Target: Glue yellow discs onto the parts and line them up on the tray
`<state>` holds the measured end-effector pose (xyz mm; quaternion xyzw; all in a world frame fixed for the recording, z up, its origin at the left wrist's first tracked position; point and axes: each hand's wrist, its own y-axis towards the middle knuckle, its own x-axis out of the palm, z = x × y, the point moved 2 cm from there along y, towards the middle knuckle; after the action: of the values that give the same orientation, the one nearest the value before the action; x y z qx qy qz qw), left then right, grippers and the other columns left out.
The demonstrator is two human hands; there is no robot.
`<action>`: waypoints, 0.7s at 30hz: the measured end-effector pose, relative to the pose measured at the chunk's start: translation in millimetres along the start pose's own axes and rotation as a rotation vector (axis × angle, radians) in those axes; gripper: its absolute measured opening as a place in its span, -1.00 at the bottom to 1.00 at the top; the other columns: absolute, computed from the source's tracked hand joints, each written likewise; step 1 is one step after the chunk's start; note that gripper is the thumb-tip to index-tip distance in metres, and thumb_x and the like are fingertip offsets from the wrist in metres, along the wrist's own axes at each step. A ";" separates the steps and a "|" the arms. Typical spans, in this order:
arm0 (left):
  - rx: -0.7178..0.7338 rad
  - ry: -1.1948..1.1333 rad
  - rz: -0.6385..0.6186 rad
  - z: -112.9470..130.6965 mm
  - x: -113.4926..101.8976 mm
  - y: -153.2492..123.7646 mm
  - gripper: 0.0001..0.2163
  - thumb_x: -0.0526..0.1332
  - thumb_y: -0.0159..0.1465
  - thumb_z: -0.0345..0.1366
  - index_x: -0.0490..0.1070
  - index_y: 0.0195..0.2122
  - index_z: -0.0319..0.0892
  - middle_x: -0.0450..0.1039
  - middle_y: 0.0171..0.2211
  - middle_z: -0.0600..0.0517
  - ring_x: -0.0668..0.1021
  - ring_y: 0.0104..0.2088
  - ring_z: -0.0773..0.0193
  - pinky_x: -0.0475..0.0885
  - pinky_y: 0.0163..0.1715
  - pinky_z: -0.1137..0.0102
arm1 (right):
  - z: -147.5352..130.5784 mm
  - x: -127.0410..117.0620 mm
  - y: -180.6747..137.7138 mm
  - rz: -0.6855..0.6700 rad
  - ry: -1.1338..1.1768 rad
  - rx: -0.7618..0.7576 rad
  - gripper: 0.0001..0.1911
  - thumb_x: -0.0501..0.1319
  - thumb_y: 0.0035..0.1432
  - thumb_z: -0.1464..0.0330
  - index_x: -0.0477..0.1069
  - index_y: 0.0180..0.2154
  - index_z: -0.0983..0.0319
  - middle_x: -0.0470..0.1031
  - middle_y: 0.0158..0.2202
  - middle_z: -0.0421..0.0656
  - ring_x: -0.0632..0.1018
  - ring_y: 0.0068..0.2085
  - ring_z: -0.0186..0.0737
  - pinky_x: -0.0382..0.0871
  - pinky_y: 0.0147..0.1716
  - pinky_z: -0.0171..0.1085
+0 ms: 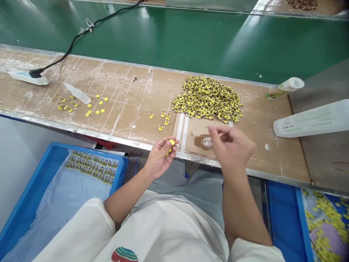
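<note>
Now we pinch a yellow disc in left hand; right hand, blurred at 3 o'clock, grip unclear; next we likely join parts.

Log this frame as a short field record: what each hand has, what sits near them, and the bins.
left hand: left hand pinches a small yellow disc at the bench edge
right hand: right hand, blurred, holds a thin stick over a brown glue patch
pile: heap of yellow-and-black pieces behind the hands
loose parts: scattered yellow discs to the left
left bin: blue tray with rows of finished pieces
bottles: lying white bottle, small bottle
</note>
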<state>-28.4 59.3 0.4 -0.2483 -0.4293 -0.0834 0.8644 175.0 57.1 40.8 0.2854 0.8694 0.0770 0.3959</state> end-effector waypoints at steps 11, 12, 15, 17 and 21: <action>-0.009 0.048 0.083 5.3 -12.8 6.2 -0.79 0.41 0.06 -0.43 0.55 -0.24 -0.21 0.58 -0.23 0.01 0.61 -0.31 0.48 0.51 -0.24 0.65 | 129.8 19.5 70.6 -0.092 -0.294 -0.143 -0.66 0.28 0.11 0.12 0.60 -0.22 0.22 0.54 -0.33 -0.10 0.51 -0.34 -0.18 0.39 -0.24 -0.21; -0.010 0.053 0.083 5.3 -12.9 6.7 -0.79 0.41 0.07 -0.43 0.55 -0.24 -0.21 0.58 -0.22 0.01 0.61 -0.30 0.47 0.51 -0.23 0.65 | 127.9 18.6 68.7 -0.099 -0.314 -0.186 -0.68 0.24 0.15 0.12 0.60 -0.22 0.21 0.54 -0.32 -0.10 0.52 -0.34 -0.19 0.39 -0.24 -0.22; -0.015 0.058 0.085 5.7 -13.2 7.6 -0.80 0.40 0.08 -0.43 0.55 -0.23 -0.22 0.59 -0.21 0.01 0.62 -0.29 0.47 0.51 -0.22 0.66 | 123.6 12.6 66.5 -0.095 -0.358 -0.263 -0.67 0.15 0.23 0.12 0.59 -0.24 0.17 0.54 -0.27 -0.10 0.53 -0.30 -0.18 0.38 -0.25 -0.23; -0.019 0.055 0.090 6.1 -13.4 7.9 -0.80 0.39 0.09 -0.43 0.55 -0.23 -0.22 0.59 -0.22 0.01 0.62 -0.29 0.47 0.51 -0.21 0.66 | 124.0 5.0 67.6 -0.033 -0.329 -0.242 -0.64 0.13 0.25 0.10 0.58 -0.25 0.19 0.55 -0.26 -0.08 0.53 -0.29 -0.17 0.38 -0.26 -0.23; -0.020 0.066 0.115 6.3 -14.3 9.3 -0.79 0.39 0.09 -0.43 0.54 -0.22 -0.23 0.58 -0.19 -0.01 0.62 -0.29 0.47 0.51 -0.21 0.66 | 130.8 -11.2 67.6 0.043 -0.292 -0.110 -0.59 0.05 0.30 0.09 0.52 -0.19 0.24 0.55 -0.40 -0.07 0.53 -0.38 -0.18 0.35 -0.31 -0.24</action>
<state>-38.3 69.5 -11.0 -0.2782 -0.3846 -0.0460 0.8790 306.0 94.6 -15.9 0.2898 0.7908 0.0907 0.5315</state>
